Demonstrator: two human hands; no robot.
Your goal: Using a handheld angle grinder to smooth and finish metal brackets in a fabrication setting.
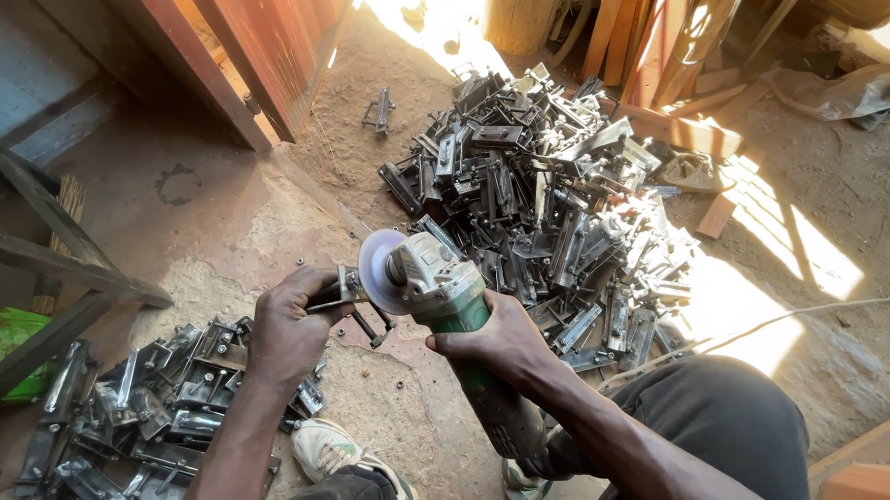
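From the head camera, the step in hand looks like grinding one small dark metal bracket with a bolt [353,301]. The left hand [288,334] is clenched around that bracket, holding it above the dusty concrete floor [217,228]. The right hand [497,339] grasps the body of a green and grey angle grinder [447,299], whose round grey disc [379,272] touches the bracket's edge. Both forearms reach forward and down, wrists bent inward toward each other. A large heap of similar grey metal brackets [552,197] lies beyond; a smaller pile [145,408] sits beside the left arm. The next move likely calls for steady pressure and a firm grip.
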